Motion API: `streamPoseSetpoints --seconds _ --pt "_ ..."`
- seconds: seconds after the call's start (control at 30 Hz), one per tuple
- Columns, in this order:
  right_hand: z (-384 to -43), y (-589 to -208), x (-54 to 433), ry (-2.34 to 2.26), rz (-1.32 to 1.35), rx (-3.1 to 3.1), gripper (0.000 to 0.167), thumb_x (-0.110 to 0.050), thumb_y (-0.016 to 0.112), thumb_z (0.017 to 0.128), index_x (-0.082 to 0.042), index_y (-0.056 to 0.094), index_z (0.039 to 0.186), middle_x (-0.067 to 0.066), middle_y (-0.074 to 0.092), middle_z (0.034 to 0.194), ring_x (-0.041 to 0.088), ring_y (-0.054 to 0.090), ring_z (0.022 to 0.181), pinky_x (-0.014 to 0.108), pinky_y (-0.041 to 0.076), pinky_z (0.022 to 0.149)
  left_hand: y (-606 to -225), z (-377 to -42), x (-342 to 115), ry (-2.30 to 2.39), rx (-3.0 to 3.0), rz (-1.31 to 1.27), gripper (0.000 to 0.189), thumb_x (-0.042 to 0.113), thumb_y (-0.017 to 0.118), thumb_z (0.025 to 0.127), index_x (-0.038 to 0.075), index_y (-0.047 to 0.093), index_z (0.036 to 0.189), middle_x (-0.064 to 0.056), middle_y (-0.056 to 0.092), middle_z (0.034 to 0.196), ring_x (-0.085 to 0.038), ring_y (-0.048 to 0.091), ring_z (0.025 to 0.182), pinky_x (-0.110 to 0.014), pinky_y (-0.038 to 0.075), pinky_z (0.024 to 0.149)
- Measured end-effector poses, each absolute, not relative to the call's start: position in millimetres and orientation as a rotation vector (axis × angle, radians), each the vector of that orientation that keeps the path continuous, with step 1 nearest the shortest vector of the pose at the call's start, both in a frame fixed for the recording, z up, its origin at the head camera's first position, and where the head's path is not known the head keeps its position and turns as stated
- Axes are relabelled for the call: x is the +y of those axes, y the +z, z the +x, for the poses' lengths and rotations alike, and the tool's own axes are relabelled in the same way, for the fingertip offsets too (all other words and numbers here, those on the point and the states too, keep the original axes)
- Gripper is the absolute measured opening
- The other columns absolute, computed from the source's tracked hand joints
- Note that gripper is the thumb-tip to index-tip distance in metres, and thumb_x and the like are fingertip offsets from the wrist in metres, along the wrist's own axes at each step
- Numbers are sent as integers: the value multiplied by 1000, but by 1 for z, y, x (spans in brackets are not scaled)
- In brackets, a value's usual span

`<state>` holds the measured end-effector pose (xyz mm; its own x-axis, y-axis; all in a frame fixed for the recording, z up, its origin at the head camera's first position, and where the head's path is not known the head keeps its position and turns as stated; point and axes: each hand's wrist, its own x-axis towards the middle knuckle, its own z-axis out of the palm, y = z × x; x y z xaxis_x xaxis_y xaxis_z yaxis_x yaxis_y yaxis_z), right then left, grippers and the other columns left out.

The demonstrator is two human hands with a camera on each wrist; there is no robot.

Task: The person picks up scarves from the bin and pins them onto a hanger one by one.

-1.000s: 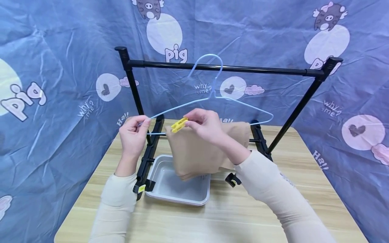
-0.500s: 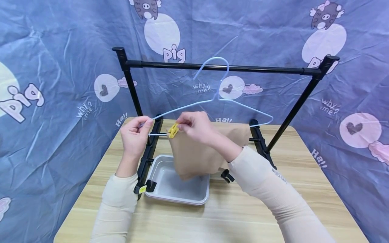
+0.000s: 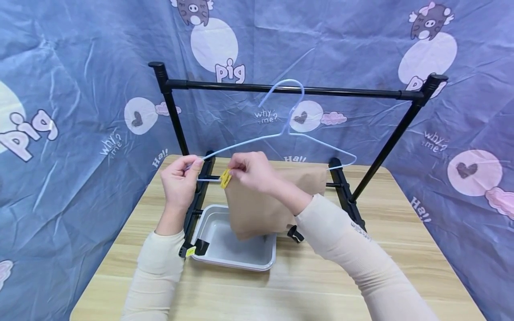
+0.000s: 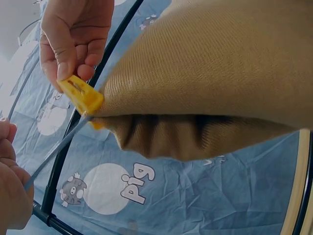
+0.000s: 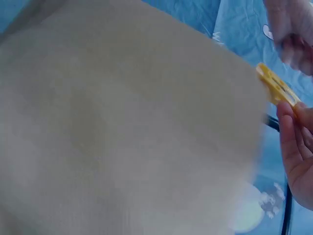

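Observation:
A light-blue wire hanger [image 3: 246, 142] is held at its left corner by my left hand [image 3: 180, 182], thumb and fingers pinching the wire. Tan cloth [image 3: 267, 205] hangs folded over the hanger's lower bar. My right hand [image 3: 257, 173] pinches a yellow clothespin [image 3: 225, 178] between thumb and fingers. In the left wrist view the clothespin [image 4: 82, 94] straddles the cloth's top left corner, where the wire enters the fold, with yellow showing on both sides. The right wrist view has the clothespin [image 5: 279, 88] at the cloth's edge, the right-hand fingers on its handle end.
A black rack stands behind the hands; the hanger's hook overlaps its top bar [image 3: 353, 92] in the head view. Below the cloth sits a grey tray [image 3: 230, 265] on the wooden table [image 3: 321, 285]. Blue patterned fabric [image 3: 88, 67] surrounds the table.
My right hand has moved left and slightly down, bringing the clothespin from beside the cloth's corner onto it and turning it more upright. The hanger has lowered slightly, left hand still gripping it.

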<state>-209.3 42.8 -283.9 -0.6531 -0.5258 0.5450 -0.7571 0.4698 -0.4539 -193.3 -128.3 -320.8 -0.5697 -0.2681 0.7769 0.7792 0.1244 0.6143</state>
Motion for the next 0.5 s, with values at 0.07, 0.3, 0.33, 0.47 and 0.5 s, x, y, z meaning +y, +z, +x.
streamPoseSetpoints --seconds 0.07,0.3,0.33,0.47,0.5 --pt "-208 -285 42 1012 1071 -2399 7 2 63 73 -5 63 73 1 63 69 6 57 62 13 42 58 -321 -194 -128 -1584 -1563 -512 10 -5 59 76 -14 57 72 10 45 56 -1 30 45 -15 22 41" --pt "-208 -281 43 1072 1040 -2430 6 2 63 73 -3 63 77 4 64 71 7 58 63 14 43 58 -323 -199 -129 -1668 -1526 -523 12 -10 58 74 0 63 70 7 44 53 -2 29 43 -15 22 40" --pt "-208 -281 44 1062 1051 -2449 7 1 63 74 -3 63 79 4 64 72 7 58 64 14 43 59 -323 -199 -130 -1659 -1542 -525 9 -10 58 74 -4 62 70 7 44 54 -2 29 44 -15 22 40" --pt "-207 -280 46 1011 1086 -2530 15 -2 63 76 -1 63 91 5 64 77 9 58 68 15 43 62 -323 -198 -131 -1606 -1622 -537 12 -3 61 76 -14 57 74 8 44 55 -3 30 44 -16 23 40" --pt "-206 -280 47 1004 1090 -2551 18 -2 63 76 -1 62 94 5 63 78 10 58 69 16 43 63 -324 -198 -131 -1601 -1636 -540 14 -1 61 77 -14 58 74 8 44 54 -2 30 44 -16 23 40"
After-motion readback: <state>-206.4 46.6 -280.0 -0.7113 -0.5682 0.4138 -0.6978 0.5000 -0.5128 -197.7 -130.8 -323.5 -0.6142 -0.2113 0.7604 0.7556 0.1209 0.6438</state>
